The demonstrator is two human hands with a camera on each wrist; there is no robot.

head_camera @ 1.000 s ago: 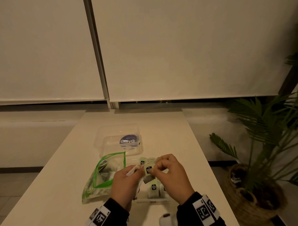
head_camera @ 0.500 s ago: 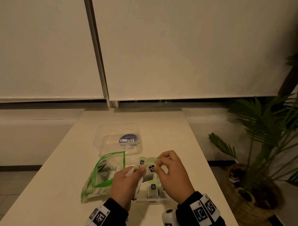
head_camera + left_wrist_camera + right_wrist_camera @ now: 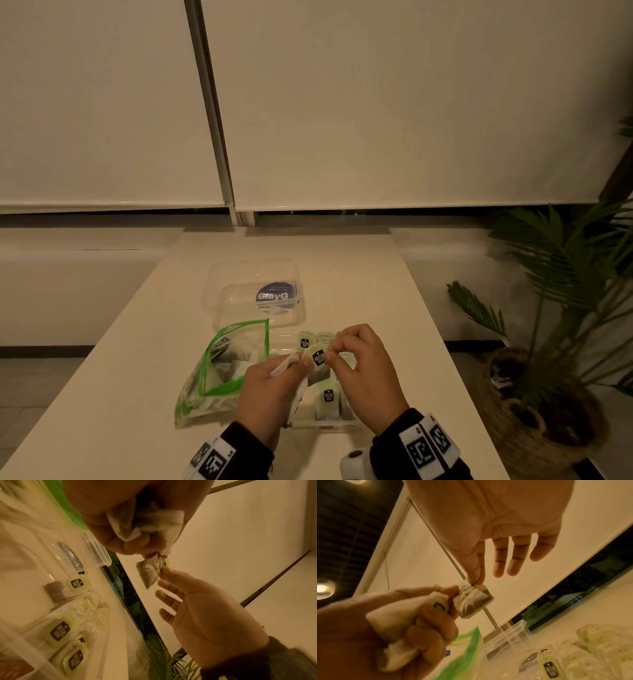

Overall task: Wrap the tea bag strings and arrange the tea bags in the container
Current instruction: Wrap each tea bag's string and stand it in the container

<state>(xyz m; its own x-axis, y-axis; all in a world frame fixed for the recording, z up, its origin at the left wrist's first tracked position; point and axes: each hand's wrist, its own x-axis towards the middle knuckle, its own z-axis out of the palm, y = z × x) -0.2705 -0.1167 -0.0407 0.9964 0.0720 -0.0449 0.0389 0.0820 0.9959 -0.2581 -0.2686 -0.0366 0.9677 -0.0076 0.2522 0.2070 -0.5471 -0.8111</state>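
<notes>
Compared with 1 second ago, the tea bag (image 3: 320, 371) between the hands sits a little lower and its label (image 3: 319, 357) now faces up toward the head camera. The right wrist view shows the string (image 3: 467, 591) already crossing the top of this bag, so I judge the wrapping is near its end.

The right hand (image 3: 364, 368) pinches the label with thumb and first finger, and its other 3 fingers are spread loose. The left hand (image 3: 274, 385) is closed around a bundle of spare tea bags (image 3: 393, 632) and also pinches the top of the bag being wrapped.

The bag hangs just above the clear container (image 3: 329, 423), where several wrapped bags already stand. The green zip bag (image 3: 219, 368) lies just to the left. The likely next step is to tuck the label and place this bag in the row.
</notes>
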